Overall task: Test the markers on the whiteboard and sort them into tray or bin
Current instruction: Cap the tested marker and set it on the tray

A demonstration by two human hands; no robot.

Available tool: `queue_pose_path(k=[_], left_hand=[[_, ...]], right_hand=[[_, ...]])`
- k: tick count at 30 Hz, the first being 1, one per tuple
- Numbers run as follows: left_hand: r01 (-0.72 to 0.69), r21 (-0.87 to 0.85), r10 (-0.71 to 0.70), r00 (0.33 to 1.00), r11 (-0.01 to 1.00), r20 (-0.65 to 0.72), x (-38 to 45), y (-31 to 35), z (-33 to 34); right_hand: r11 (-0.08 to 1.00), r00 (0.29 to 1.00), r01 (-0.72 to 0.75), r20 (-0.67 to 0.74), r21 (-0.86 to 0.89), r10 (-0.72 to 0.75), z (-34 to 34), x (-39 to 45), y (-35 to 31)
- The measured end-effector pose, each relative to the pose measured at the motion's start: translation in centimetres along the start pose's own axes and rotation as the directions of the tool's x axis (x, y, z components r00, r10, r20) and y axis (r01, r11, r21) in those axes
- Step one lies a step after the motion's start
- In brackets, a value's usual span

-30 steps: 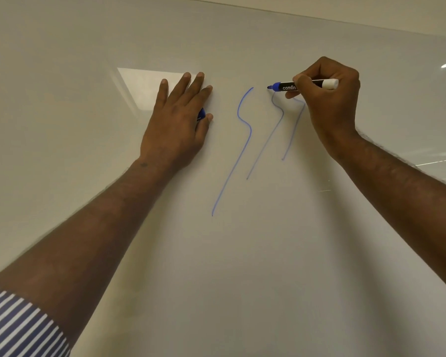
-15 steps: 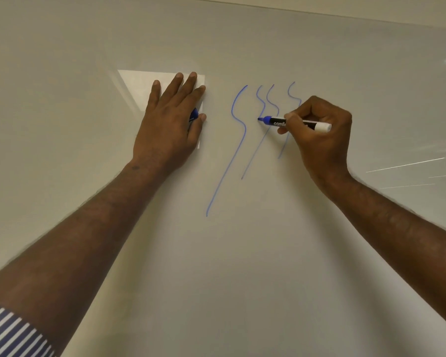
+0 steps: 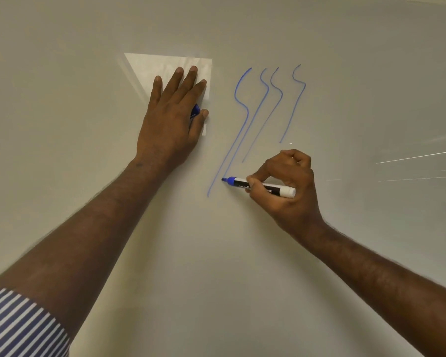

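Observation:
The whiteboard (image 3: pixel 113 34) fills the view. My right hand (image 3: pixel 289 186) grips a blue marker (image 3: pixel 265 188) with a black and white barrel. Its blue tip touches the board at the lower end of a freshly drawn line. Several wavy blue lines (image 3: pixel 245 119) run down the board above the marker. My left hand (image 3: pixel 173 117) lies flat against the board to the left of the lines, fingers spread. A blue marker cap (image 3: pixel 195 111) is pinned under it between thumb and forefinger, mostly hidden.
A bright rectangular light reflection (image 3: pixel 152 65) shows on the board behind my left hand. Thin light streaks (image 3: pixel 417 157) cross the board at the right. Tray and bin are out of view.
My right hand has drawn the marker down the board from the top of the lines to lower left, adding a long blue stroke. My left hand has stayed pressed on the board.

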State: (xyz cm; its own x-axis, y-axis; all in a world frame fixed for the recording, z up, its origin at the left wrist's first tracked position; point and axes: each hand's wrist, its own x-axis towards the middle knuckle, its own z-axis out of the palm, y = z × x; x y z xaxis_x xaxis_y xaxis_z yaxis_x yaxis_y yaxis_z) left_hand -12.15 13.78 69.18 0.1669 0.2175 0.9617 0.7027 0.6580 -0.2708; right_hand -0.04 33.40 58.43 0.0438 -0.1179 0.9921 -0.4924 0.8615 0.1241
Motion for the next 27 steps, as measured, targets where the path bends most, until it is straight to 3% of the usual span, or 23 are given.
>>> queue_pose_path(k=[7,10,13,15,22,27], left_hand=[[0.017,-0.060,-0.017,1.000,0.998,-0.004,-2.9,0.4,-0.2],[0.043,-0.231,-0.051,0.998,0.972,-0.030,-4.2,1.0,-0.9],[0.143,-0.518,-0.196,0.979,0.843,-0.048,-6.3,1.8,-2.0],[0.208,-0.616,-0.279,0.960,0.760,-0.021,-8.2,2.5,-2.5],[0.296,-0.741,-0.378,0.924,0.603,0.062,-15.1,5.4,-3.0],[0.350,-0.847,-0.497,0.859,0.401,0.120,-18.5,7.7,-4.3]], right_hand=[[0.993,0.999,-0.040,0.003,0.115,0.040,-1.1,-0.5,-1.4],[0.985,0.997,-0.081,-0.006,0.154,0.083,-1.5,-1.5,-2.1],[0.979,0.994,-0.110,0.009,0.169,0.110,-1.8,-3.0,-2.6],[0.976,0.993,-0.120,0.014,0.183,0.119,-2.0,-4.0,-2.9],[0.956,0.989,-0.145,0.027,0.253,0.143,-2.7,-7.5,-3.6],[0.925,0.978,-0.208,0.072,0.318,0.195,-2.6,-10.3,-4.3]])
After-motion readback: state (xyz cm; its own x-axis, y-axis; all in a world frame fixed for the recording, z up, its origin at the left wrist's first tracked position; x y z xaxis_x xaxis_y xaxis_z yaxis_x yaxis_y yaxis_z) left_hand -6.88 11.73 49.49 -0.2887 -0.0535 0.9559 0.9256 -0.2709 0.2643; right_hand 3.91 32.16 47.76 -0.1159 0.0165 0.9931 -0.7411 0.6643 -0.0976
